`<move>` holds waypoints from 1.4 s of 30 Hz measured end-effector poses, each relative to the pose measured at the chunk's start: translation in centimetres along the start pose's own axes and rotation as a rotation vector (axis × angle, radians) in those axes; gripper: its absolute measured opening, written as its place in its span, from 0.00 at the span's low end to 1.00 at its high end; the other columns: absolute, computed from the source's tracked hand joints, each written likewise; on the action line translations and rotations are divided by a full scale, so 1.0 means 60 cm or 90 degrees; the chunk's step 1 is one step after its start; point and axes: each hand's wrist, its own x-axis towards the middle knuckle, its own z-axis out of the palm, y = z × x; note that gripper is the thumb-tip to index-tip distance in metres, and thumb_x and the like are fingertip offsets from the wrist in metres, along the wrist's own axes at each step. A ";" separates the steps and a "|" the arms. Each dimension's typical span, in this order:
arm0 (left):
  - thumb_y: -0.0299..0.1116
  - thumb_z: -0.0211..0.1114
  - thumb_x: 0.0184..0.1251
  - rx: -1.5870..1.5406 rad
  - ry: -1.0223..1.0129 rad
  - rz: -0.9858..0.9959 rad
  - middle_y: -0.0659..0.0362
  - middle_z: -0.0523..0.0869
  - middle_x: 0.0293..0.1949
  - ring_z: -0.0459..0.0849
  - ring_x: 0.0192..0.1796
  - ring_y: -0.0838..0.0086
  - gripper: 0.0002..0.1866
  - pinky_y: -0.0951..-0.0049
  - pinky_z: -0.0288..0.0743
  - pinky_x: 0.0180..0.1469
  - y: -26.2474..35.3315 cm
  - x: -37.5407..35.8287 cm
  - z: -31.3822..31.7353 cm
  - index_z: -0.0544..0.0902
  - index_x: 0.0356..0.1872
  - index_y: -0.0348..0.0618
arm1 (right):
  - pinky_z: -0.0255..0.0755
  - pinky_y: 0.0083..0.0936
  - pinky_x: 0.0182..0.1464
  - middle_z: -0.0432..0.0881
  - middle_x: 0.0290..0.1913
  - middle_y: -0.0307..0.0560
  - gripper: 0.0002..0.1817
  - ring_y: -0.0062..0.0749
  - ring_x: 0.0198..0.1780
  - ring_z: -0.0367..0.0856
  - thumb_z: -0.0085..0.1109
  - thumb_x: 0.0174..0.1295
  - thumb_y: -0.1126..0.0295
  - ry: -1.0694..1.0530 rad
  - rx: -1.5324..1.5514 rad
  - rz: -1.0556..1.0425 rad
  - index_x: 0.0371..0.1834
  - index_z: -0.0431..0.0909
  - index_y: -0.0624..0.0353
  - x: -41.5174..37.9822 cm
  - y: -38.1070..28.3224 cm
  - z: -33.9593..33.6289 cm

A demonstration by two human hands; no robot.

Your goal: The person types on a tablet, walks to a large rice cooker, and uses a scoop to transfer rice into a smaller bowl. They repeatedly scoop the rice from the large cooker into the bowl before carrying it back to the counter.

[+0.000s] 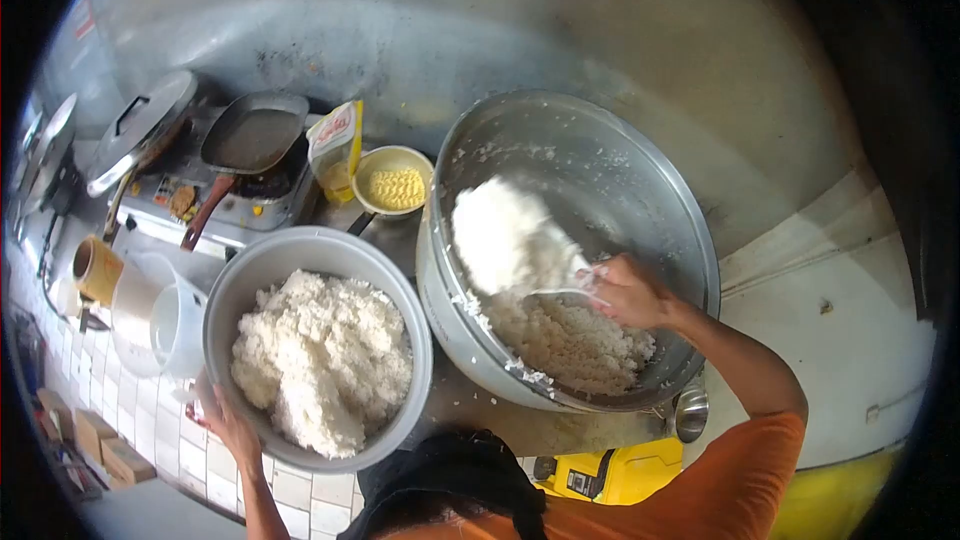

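Note:
My right hand [628, 290] is closed round the handle of a white scoop [578, 275], which carries a large heap of white rice [500, 235] over the near-left part of a big metal pot [690, 210]. More rice [580, 345] lies in the bottom of that pot, and grains stick to its wall and rim. To the left, a grey round basin [418, 385] holds a mound of rice [325, 360]. My left hand [225, 418] is at the basin's lower-left outer side, its fingers apart and touching the rim.
Beyond the basin is a stove [210, 210] with a square pan [255, 138] and a lidded pan [150, 125]. Near the pot stand a small yellow-filled saucepan [395, 185] and a yellow packet [336, 150]. A clear container [155, 315] stands left of the basin.

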 end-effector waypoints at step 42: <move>0.40 0.44 0.79 -0.037 -0.008 0.046 0.50 0.75 0.56 0.71 0.60 0.66 0.21 0.68 0.59 0.65 -0.023 -0.003 -0.006 0.70 0.60 0.33 | 0.75 0.46 0.41 0.77 0.32 0.67 0.10 0.56 0.37 0.80 0.50 0.55 0.79 0.143 -0.496 -0.220 0.38 0.79 0.66 0.003 -0.162 0.073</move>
